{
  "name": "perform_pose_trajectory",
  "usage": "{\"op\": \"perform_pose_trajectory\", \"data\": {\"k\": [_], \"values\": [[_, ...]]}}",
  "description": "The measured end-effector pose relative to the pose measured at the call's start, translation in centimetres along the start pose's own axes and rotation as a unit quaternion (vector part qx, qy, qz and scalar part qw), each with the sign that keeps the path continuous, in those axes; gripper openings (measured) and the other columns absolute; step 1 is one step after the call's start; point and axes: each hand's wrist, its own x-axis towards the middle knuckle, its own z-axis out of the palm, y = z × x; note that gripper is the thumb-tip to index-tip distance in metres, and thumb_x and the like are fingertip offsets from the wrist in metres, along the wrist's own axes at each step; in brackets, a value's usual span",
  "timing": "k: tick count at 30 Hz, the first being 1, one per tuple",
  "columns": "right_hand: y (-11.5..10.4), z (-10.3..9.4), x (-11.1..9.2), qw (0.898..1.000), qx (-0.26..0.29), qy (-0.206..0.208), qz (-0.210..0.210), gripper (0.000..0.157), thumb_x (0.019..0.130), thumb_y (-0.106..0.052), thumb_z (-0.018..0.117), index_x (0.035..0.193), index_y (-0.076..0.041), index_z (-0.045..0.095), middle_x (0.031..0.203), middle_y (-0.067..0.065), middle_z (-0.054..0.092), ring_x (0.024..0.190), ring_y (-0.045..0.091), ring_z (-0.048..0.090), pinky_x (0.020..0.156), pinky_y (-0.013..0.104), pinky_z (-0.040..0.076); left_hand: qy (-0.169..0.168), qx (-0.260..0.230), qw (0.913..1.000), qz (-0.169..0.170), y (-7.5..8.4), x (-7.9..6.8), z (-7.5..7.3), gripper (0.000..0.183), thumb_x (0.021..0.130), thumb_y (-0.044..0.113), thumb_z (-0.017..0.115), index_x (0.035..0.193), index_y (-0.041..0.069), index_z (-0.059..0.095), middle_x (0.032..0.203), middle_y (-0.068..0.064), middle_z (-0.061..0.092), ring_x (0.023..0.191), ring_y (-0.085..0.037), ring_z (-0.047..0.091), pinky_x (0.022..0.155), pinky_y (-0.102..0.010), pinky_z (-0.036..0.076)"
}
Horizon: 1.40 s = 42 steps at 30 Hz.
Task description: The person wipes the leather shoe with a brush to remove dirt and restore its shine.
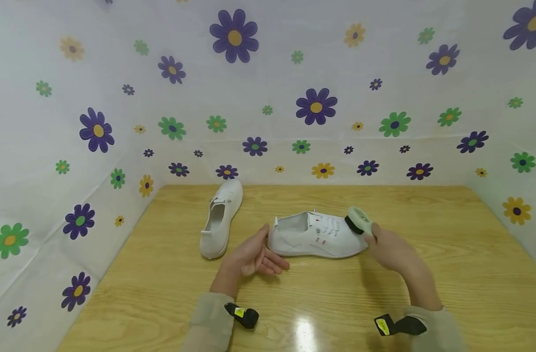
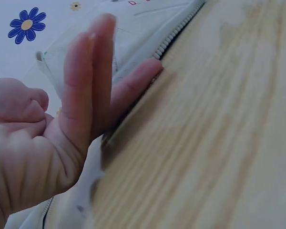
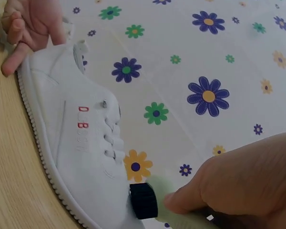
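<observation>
A white lace-up shoe [image 1: 303, 244] with red letters on its side lies sole-down on the wooden table, heel to the left and toe to the right. My right hand [image 1: 393, 252] grips a pale green brush [image 1: 360, 216] by its handle. The brush's black bristles [image 3: 144, 201] are against the upper near the toe in the right wrist view. At the heel, my left hand [image 1: 255, 254] rests beside the shoe, its fingers [image 2: 102, 71] mostly straight along the near side of the sole, palm partly upward.
A second white shoe [image 1: 230, 195] stands to the left, toe pointing away toward the back. The wood-grain table [image 1: 162, 293] ends at a white backdrop [image 1: 277, 58] printed with purple, green and orange flowers, which also rises along both sides.
</observation>
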Motion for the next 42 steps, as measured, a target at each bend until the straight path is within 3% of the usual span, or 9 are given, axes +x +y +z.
{"op": "perform_pose_trajectory", "data": {"k": [4,8,11,16,21,28,35,39,42], "values": [[1.4,-0.8,-0.6,0.999,0.007,-0.005,0.041,0.050,0.101,-0.020,0.029,0.134,0.018,0.030,0.092,0.020,0.051,0.072,0.025,0.045,0.060,0.036,0.039,0.021,-0.011,0.9997,-0.006,-0.1,0.4,0.2,0.077,0.097,0.062,0.014,0.137,-0.003,0.027,0.090,-0.029,0.067,0.066,-0.026,0.069,0.056,-0.032,0.055],[1.7,-0.8,-0.6,0.998,0.030,-0.010,0.049,0.044,0.100,-0.020,0.028,0.126,0.015,0.035,0.079,0.011,0.043,0.066,0.022,0.041,0.054,0.032,0.034,0.038,-0.024,0.9990,-0.009,-0.2,0.4,0.5,0.075,0.099,0.058,0.015,0.132,-0.007,0.032,0.091,-0.031,0.066,0.070,-0.027,0.070,0.058,-0.032,0.055],[0.9,-0.3,-0.4,0.999,0.025,-0.013,0.027,0.052,0.102,-0.024,0.029,0.136,0.015,0.028,0.093,0.020,0.051,0.074,0.025,0.045,0.059,0.035,0.039,0.042,-0.036,0.9984,-0.008,-0.2,0.4,0.6,0.074,0.100,0.056,0.015,0.129,-0.010,0.035,0.091,-0.032,0.066,0.071,-0.028,0.070,0.060,-0.033,0.056],[-0.6,0.2,-0.2,0.999,0.026,-0.009,-0.023,0.056,0.102,-0.023,0.034,0.142,0.015,0.021,0.124,0.028,0.048,0.089,0.029,0.048,0.070,0.037,0.043,0.049,-0.056,0.9972,0.002,-0.3,0.4,0.7,0.068,0.101,0.052,0.016,0.128,-0.008,0.037,0.088,-0.032,0.066,0.075,-0.032,0.069,0.063,-0.035,0.056],[-0.4,-0.2,-0.4,0.999,0.023,0.000,-0.031,0.056,0.103,-0.023,0.033,0.141,0.017,0.021,0.126,0.031,0.046,0.090,0.030,0.048,0.071,0.040,0.043,0.053,-0.053,0.9968,0.026,-0.1,0.2,0.9,0.057,0.103,0.046,0.020,0.131,0.000,0.038,0.088,-0.030,0.066,0.078,-0.033,0.069,0.065,-0.037,0.056],[0.2,-0.7,-0.7,0.999,0.028,0.003,-0.037,0.056,0.103,-0.023,0.031,0.141,0.017,0.019,0.134,0.037,0.039,0.096,0.033,0.049,0.078,0.047,0.044,0.051,-0.091,0.9934,0.047,0.2,-0.2,1.5,0.040,0.105,0.038,0.025,0.144,0.028,0.025,0.104,-0.032,0.062,0.087,-0.034,0.068,0.071,-0.042,0.055],[0.6,-1.5,-1.2,0.998,0.052,0.011,-0.037,0.057,0.104,-0.025,0.029,0.143,0.015,0.017,0.139,0.037,0.033,0.107,0.038,0.047,0.084,0.053,0.043,0.027,-0.142,0.9883,0.047,0.5,-0.4,1.9,0.044,0.104,0.032,0.027,0.146,0.031,0.018,0.117,-0.039,0.051,0.095,-0.040,0.064,0.072,-0.044,0.055],[1.0,-2.2,-1.8,0.998,0.055,0.018,-0.021,0.060,0.104,-0.031,0.025,0.144,0.014,0.015,0.143,0.037,0.026,0.123,0.048,0.039,0.094,0.062,0.036,0.023,-0.144,0.9876,0.058,0.5,-0.3,2.0,0.045,0.103,0.029,0.026,0.147,0.030,0.017,0.117,-0.034,0.050,0.094,-0.040,0.063,0.073,-0.045,0.054],[1.2,-2.5,-2.2,0.998,0.048,0.022,-0.015,0.062,0.105,-0.033,0.024,0.144,0.014,0.014,0.142,0.038,0.027,0.123,0.049,0.039,0.093,0.063,0.035,0.023,-0.141,0.9869,0.075,0.5,-0.2,2.0,0.045,0.103,0.027,0.024,0.147,0.028,0.016,0.118,-0.029,0.046,0.094,-0.039,0.062,0.076,-0.047,0.053]]}}
